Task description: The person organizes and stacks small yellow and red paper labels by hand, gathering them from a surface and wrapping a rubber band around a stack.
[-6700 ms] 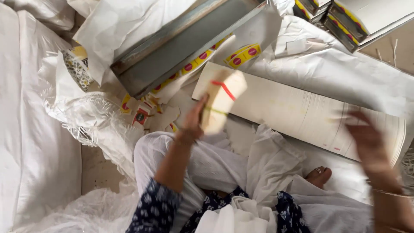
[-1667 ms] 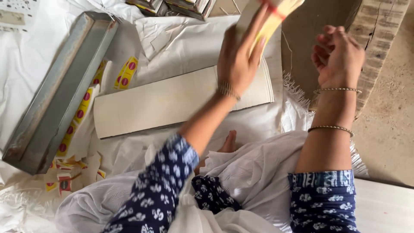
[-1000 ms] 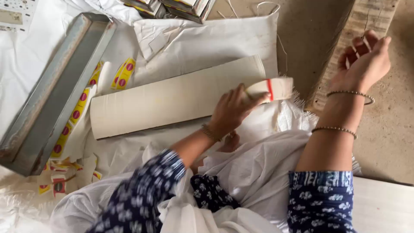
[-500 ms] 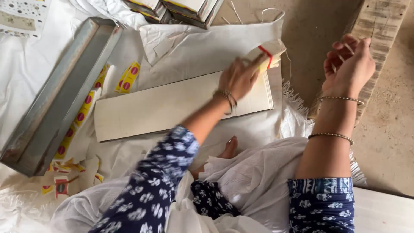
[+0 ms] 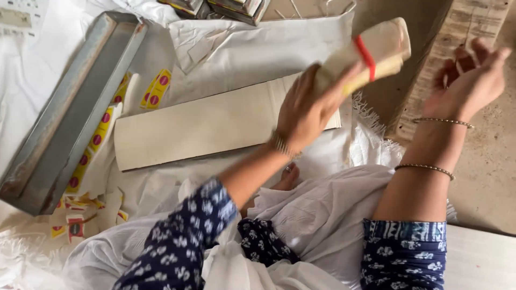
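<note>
One bundle of pale cards [image 5: 371, 51], bound by a red band, is gripped in the left hand [image 5: 306, 110] and raised above the long cream board [image 5: 215, 126]. The right hand [image 5: 470, 80] is held loosely spread, empty. Farther off, yellow-and-red labels [image 5: 97, 137] lie loose beside a grey metal tray [image 5: 70, 107], seemingly unsorted.
</note>
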